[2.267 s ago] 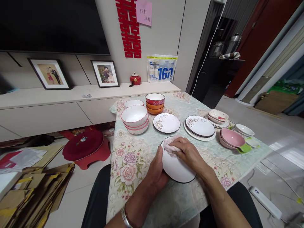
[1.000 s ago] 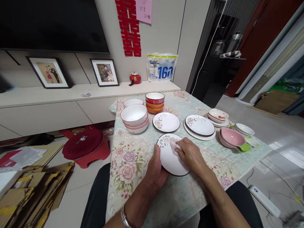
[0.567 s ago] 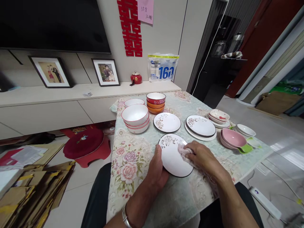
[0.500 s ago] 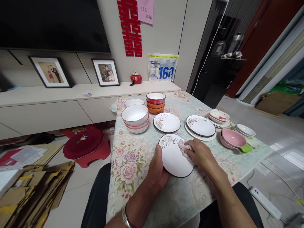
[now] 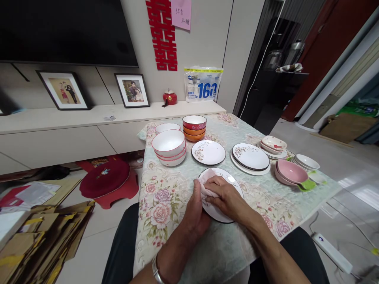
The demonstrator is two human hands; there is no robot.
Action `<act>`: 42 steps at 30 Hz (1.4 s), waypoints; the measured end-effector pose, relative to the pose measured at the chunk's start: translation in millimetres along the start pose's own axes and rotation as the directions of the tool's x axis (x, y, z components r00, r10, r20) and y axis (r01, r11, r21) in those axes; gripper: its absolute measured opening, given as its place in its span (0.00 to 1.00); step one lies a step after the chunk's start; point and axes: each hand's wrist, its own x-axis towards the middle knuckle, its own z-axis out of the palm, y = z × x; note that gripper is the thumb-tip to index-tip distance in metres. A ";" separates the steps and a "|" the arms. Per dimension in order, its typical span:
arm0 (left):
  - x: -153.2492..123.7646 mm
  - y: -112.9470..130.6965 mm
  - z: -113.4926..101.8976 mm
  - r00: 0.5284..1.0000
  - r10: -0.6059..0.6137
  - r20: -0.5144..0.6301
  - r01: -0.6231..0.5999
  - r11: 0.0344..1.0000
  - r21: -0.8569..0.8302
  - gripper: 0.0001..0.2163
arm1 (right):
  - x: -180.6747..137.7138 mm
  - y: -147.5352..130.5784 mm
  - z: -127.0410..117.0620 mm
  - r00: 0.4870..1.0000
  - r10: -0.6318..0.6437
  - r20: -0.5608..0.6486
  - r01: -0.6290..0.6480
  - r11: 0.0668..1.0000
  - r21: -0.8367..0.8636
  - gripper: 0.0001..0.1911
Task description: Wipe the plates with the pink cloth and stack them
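Observation:
A white plate [image 5: 217, 213] with a dark rim is gripped at its left edge by my left hand [image 5: 195, 215], thumb on top and fingers underneath. My right hand [image 5: 226, 197] presses a pale pink cloth [image 5: 206, 184] onto the plate's left side, close to my left thumb. The right hand's fingers are closed around the cloth and cover much of the plate. Just beyond lies another dark-rimmed plate [image 5: 208, 152] with a floral print. To its right is a stack of similar plates [image 5: 251, 157].
Red-rimmed white bowls [image 5: 169, 144] and orange-red bowls [image 5: 194, 127] are stacked at the back left of the flowered tablecloth [image 5: 166, 193]. Pink bowls [image 5: 291, 172], a small white bowl [image 5: 307, 161] and heart-patterned dishes [image 5: 274, 144] stand at the right. A red stool [image 5: 106, 179] is on the floor.
My right hand has slid the cloth from the plate's right side across to its left edge. My left hand still holds the plate in nearly the same place.

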 end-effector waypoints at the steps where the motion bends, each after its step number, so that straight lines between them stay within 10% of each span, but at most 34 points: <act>1: 0.1 0.1 0.2 1.000 0.001 -0.010 -0.001 1.000 0.006 0.29 | 0.2 1.9 -1.1 1.000 0.015 -0.004 -0.015 1.000 -0.004 0.11; 7: -0.2 -0.5 2.3 0.991 0.034 -0.130 -0.025 0.998 0.065 0.27 | -2.3 21.4 -11.5 0.935 0.315 -0.161 -0.350 0.888 -0.299 0.13; 13: 2.4 0.2 3.2 0.985 0.044 -0.165 -0.036 0.998 0.051 0.26 | -14.8 1.0 -25.7 0.826 0.560 -0.060 -0.498 0.676 -0.543 0.09; 20: 3.8 0.1 3.3 0.993 0.005 -0.121 -0.009 0.999 -0.034 0.24 | -12.5 -11.4 -2.7 0.977 0.211 -0.023 -0.210 0.948 -0.237 0.06; 28: 5.3 3.8 -0.1 0.991 -0.047 -0.129 0.042 0.998 -0.037 0.29 | -25.3 -15.7 -1.8 0.997 -0.022 0.080 0.018 0.999 0.043 0.23; 33: 3.2 2.2 3.2 0.988 0.005 -0.154 -0.010 0.999 -0.032 0.27 | -41.6 -7.1 -34.1 0.978 0.103 0.180 -0.109 0.994 0.023 0.17; 39: 0.2 0.5 8.6 0.987 0.052 -0.154 -0.051 0.999 0.015 0.25 | -35.7 28.3 -11.1 0.923 0.299 -0.243 -0.359 0.896 -0.261 0.16; 42: 1.4 1.7 7.0 0.987 0.035 -0.156 -0.033 0.999 0.014 0.25 | -26.7 12.9 3.0 0.940 0.221 -0.261 -0.294 0.911 -0.290 0.17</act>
